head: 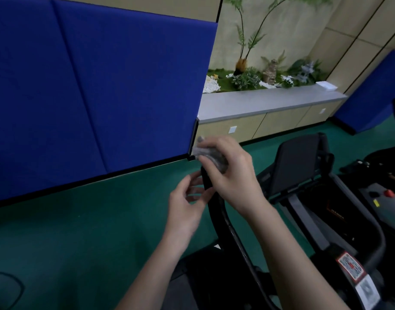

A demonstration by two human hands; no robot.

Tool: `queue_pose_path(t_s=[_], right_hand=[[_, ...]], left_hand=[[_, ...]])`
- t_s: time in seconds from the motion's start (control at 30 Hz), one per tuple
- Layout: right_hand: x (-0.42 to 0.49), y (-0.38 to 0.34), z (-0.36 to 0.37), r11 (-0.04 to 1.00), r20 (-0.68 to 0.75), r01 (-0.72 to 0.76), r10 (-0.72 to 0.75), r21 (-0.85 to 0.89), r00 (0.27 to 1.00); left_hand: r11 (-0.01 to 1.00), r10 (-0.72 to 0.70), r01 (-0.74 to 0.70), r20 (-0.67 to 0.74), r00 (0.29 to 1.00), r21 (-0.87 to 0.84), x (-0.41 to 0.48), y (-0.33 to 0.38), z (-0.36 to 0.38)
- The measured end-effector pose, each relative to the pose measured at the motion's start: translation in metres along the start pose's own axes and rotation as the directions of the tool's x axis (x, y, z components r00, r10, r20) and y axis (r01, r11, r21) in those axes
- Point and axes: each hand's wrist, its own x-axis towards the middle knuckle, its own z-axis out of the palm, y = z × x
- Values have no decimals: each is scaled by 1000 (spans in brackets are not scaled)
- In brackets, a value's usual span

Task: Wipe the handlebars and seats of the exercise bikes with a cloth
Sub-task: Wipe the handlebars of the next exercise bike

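A black handlebar (pixel 216 211) of the exercise bike curves up from the lower middle to its tip at the centre. My right hand (pixel 232 173) is shut on a grey cloth (pixel 211 154), pressing it over the top end of that bar. My left hand (pixel 187 204) sits just left of the bar below the cloth, fingers curled loosely near it, holding nothing that I can see. The bike's black console screen (pixel 297 166) stands to the right. No seat is in view.
Blue padded mats (pixel 98 90) lean against the wall on the left, another (pixel 375 95) at far right. A low cabinet with a grey top (pixel 270 104) carries artificial plants. Green floor (pixel 69 231) lies below. A machine panel with a red button (pixel 388 193) is at right.
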Motion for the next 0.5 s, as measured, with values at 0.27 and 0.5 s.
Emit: queue_pose_path(t_s=[0.27, 0.5], right_hand=[[-10, 11, 7, 934, 29, -308, 308, 184, 951], [-15, 13, 17, 811, -20, -505, 534, 295, 845]], left_hand=[[997, -5, 5, 4, 1000, -71, 3, 0, -2], [998, 12, -10, 46, 999, -54, 4, 0, -6]])
